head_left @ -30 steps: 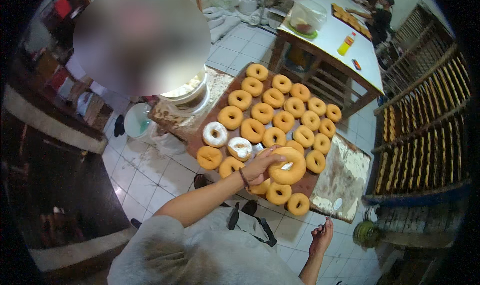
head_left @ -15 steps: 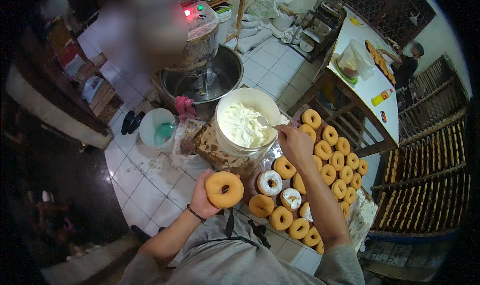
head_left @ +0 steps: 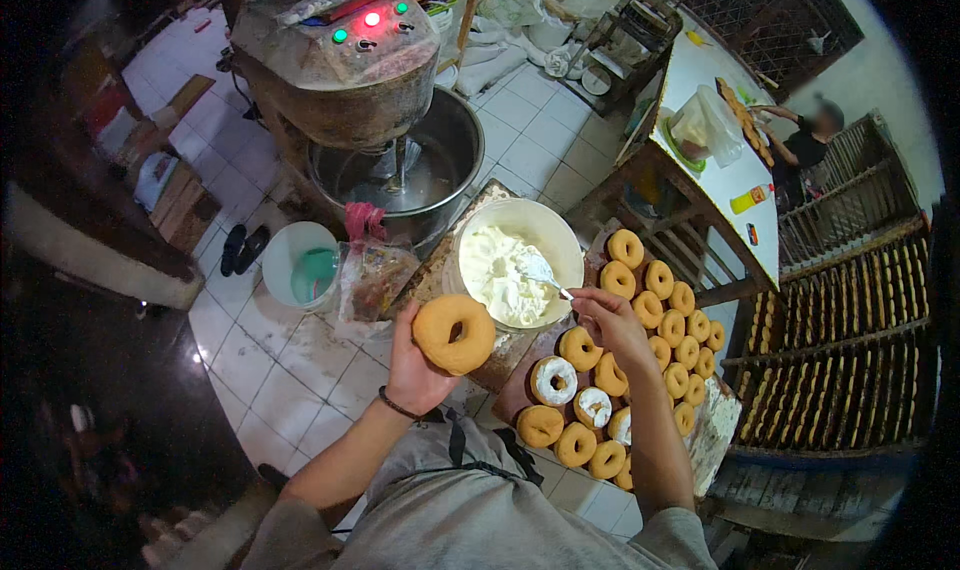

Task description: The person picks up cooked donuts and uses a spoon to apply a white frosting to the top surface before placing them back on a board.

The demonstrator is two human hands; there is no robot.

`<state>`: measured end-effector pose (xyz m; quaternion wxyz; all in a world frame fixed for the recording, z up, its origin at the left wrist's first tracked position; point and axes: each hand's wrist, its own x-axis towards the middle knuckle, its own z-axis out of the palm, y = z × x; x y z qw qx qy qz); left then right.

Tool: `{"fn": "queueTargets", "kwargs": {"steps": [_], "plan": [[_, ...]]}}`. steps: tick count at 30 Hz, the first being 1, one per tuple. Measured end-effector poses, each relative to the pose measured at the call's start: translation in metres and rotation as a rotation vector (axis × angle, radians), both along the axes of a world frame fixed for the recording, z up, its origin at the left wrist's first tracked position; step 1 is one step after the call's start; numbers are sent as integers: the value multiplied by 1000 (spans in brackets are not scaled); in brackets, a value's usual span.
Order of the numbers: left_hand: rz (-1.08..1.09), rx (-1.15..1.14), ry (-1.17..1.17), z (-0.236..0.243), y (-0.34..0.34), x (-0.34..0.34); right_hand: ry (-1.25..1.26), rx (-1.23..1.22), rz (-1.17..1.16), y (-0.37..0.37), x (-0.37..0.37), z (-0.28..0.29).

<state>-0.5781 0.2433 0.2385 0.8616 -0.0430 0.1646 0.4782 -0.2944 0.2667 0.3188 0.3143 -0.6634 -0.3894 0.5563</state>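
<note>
A plain golden doughnut (head_left: pixel 476 342) rests in my left hand (head_left: pixel 414 375), held up beside the cream bucket with its top facing me. My right hand (head_left: pixel 612 322) pinches the handle of a spoon (head_left: pixel 541 273) whose bowl sits in white cream (head_left: pixel 492 270). That cream fills part of a white plastic bucket (head_left: pixel 560 232) in front of me. To the right, a board (head_left: pixel 513 378) carries rows of plain doughnuts (head_left: pixel 575 444). A few of them, such as the coated doughnut (head_left: pixel 554 381), have white cream on top; my right forearm hides part of the rows.
Behind the bucket stands a floor mixer (head_left: pixel 340 80) with a steel bowl (head_left: pixel 465 160). A pail (head_left: pixel 283 245) with green liquid is on the tiled floor at left. A white table (head_left: pixel 745 175) bears a yellow bottle (head_left: pixel 752 199); another person (head_left: pixel 812 135) works beyond it. Racks (head_left: pixel 830 370) stand far right.
My left hand has raised the doughnut closer to the bucket. My right hand has moved slightly down and right, and the spoon now dips into the cream. My view has shifted a little.
</note>
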Motion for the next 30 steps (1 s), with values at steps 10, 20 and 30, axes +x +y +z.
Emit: {"fn": "queueTargets", "kwargs": {"steps": [10, 20, 30], "plan": [[-47, 67, -22, 20, 24, 28, -13, 192, 85, -27, -48, -1], [32, 57, 15, 20, 26, 39, -413, 449, 94, -48, -82, 10], [40, 342, 133, 29, 25, 35, -96, 365, 258, -58, -67, 10]]}}
